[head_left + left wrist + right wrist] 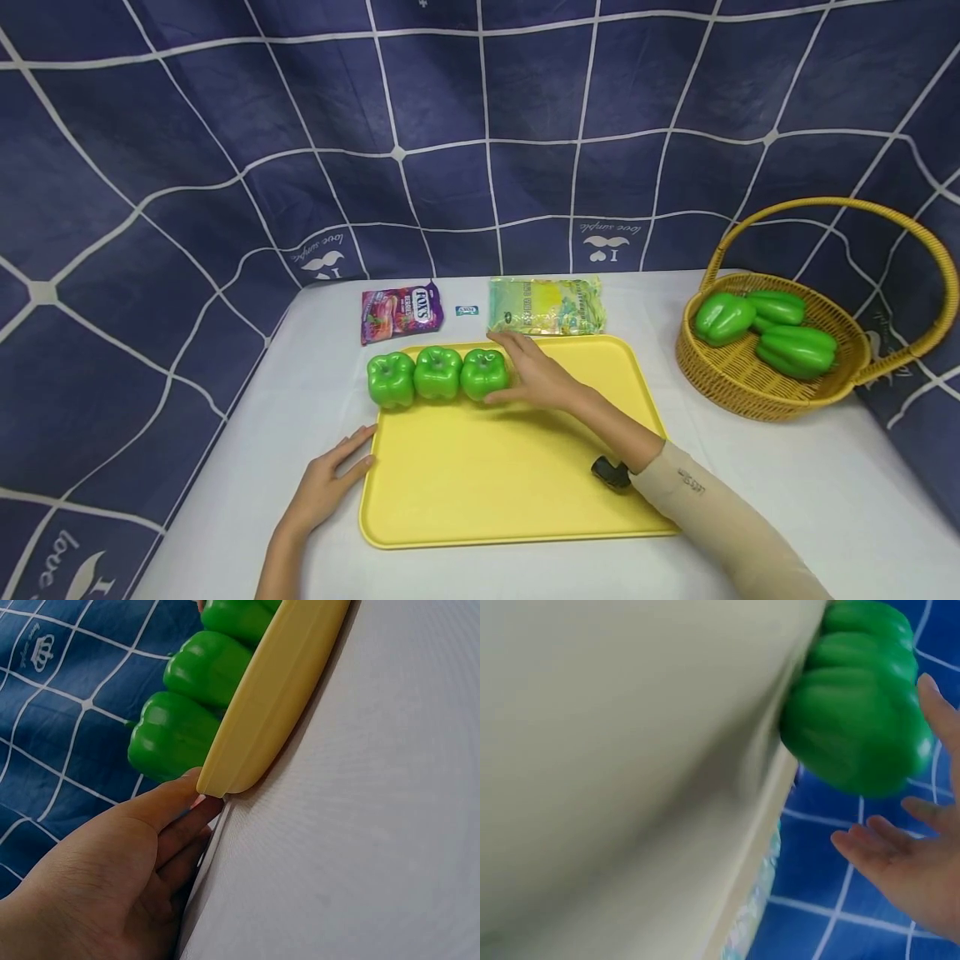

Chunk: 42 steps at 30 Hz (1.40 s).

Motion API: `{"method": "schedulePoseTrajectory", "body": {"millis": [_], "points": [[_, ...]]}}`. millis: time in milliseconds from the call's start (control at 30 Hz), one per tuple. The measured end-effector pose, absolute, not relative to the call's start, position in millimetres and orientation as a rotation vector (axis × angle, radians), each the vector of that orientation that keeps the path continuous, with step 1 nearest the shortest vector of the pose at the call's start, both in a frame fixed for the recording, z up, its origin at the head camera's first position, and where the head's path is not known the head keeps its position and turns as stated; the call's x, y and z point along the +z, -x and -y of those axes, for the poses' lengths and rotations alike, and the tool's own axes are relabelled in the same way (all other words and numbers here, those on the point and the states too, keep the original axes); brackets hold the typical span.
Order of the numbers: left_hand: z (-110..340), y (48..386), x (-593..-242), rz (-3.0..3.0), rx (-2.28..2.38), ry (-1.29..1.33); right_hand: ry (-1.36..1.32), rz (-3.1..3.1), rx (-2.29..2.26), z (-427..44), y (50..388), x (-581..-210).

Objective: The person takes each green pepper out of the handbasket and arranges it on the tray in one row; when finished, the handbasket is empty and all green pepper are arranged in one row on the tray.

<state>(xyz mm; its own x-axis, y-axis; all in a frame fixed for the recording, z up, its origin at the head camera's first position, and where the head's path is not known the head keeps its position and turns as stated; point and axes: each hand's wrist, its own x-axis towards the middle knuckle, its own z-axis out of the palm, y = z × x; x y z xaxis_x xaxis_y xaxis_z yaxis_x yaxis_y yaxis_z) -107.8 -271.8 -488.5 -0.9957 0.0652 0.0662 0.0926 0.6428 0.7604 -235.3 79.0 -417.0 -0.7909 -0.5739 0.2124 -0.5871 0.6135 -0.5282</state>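
Observation:
Three green bell peppers stand in a row along the back left of a yellow tray (510, 475): a left one (391, 380), a middle one (438, 372) and a right one (484, 374). My right hand (536, 375) is beside the right pepper with its fingers and thumb spread. The right wrist view shows a gap between this hand (922, 847) and the nearest pepper (855, 735). At the tray's left edge, my left hand (326, 483) rests with extended fingers touching the rim. In the left wrist view its fingertips meet the tray corner (225, 780).
A wicker basket (720, 387) with a tall handle stands at the right, holding three green peppers (797, 350). Behind the tray lie a purple snack packet (402, 312), a small blue packet (467, 310) and a green-yellow packet (546, 305). A blue checked cloth (442, 192) hangs behind the table.

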Motion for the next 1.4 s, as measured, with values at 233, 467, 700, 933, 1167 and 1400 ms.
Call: {"method": "schedulePoseTrajectory", "body": {"millis": [233,467,700,933,1167,1400], "points": [[270.7,107.5,-486.2,2.814,-1.315,0.135,-0.913,2.734,1.013,-140.2,229.7,-403.7],[271.1,107.5,-487.5,2.82,-1.313,0.122,-0.752,2.571,0.998,-222.9,220.7,-396.2],[271.6,107.2,-487.1,2.813,-1.306,0.135,-0.429,2.524,0.913,-306.6,209.9,-390.9],[272.6,109.0,-489.2,2.819,-1.328,0.135,-0.082,2.557,0.803,-371.4,203.5,-395.2],[272.6,108.5,-489.0,2.813,-1.323,0.152,0.127,2.61,0.748,-409.9,206.4,-405.9],[272.2,108.2,-489.0,2.812,-1.315,0.15,0.173,2.705,0.739,-419.9,213.0,-413.3]]}}
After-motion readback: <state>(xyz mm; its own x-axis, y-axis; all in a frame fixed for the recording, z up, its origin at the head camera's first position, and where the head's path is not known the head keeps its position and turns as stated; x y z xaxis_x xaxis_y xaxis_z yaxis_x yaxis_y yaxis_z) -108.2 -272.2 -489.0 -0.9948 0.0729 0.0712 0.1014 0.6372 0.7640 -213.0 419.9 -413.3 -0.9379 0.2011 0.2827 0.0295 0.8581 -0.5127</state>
